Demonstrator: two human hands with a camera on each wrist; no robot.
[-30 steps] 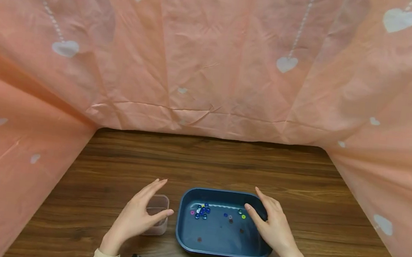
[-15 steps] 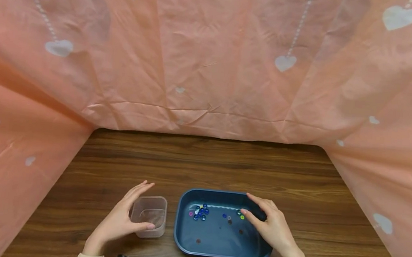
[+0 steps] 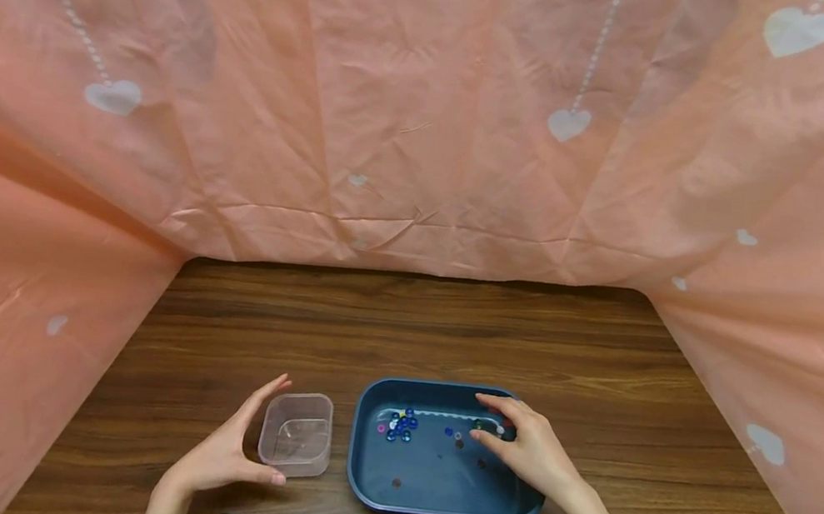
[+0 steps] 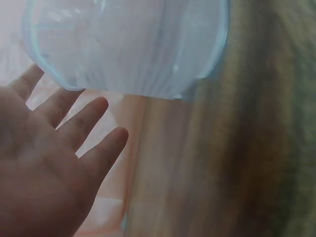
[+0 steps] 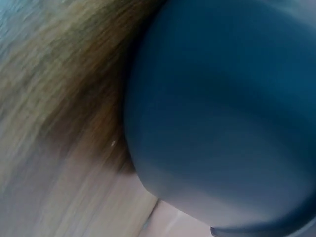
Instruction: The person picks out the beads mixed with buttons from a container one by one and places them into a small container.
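A small clear plastic container (image 3: 297,433) stands on the table, left of a dark blue tray (image 3: 443,495). My left hand (image 3: 222,446) lies beside the container's left side, thumb and fingers spread apart around that side without gripping it. In the left wrist view the fingers of the left hand (image 4: 54,148) are straight, close to the container (image 4: 133,44). Over the tray's right end hovers my right hand (image 3: 535,450), thumb and fingers apart. Beneath its fingertips a few small beads are partly hidden. The right wrist view has only the tray's outer wall (image 5: 207,123), not the hand.
Blue beads (image 3: 404,424) cluster in the tray's left part, with a pink ring-shaped bead (image 3: 381,428) beside them. Several small dark and blue pieces lie scattered further right. Wooden table (image 3: 405,323) surrounds both vessels. A pink sheet with hearts (image 3: 426,124) encloses the back and sides.
My left hand has moved left, uncovering the container, which it overlapped before. My right hand has shifted a little left over the tray, and its thumb and fingers have come closer together.
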